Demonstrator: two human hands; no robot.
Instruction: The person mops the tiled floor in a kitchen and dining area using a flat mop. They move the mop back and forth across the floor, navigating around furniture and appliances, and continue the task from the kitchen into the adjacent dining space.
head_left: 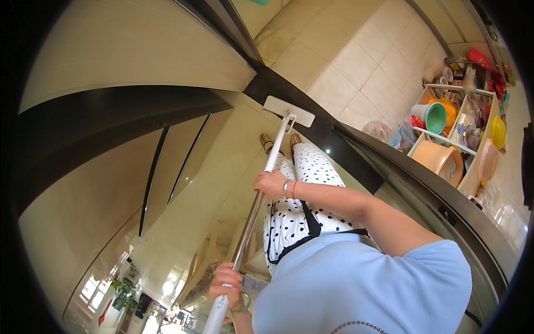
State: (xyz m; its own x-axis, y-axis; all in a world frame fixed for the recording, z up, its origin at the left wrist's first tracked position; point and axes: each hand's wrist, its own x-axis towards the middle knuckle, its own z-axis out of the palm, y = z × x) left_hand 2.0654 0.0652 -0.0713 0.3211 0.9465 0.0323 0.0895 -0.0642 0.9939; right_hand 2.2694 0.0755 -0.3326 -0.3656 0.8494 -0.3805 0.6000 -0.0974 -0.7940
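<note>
A flat mop with a white rectangular head and a long white-and-metal pole runs down the middle of the view. Its head lies over the dark door threshold, just past my feet. My right hand, with a silver bangle and a red string at the wrist, is closed around the middle of the pole. Lower down, my left hand, wearing a green bangle, wraps the pole near its white grip end.
Beyond the threshold lies a pale tiled floor. On the right, a shelf holds basins and a green-lined bucket, with plastic bags beside it. A dark-edged door frame stands close on my right, and cabinets on my left.
</note>
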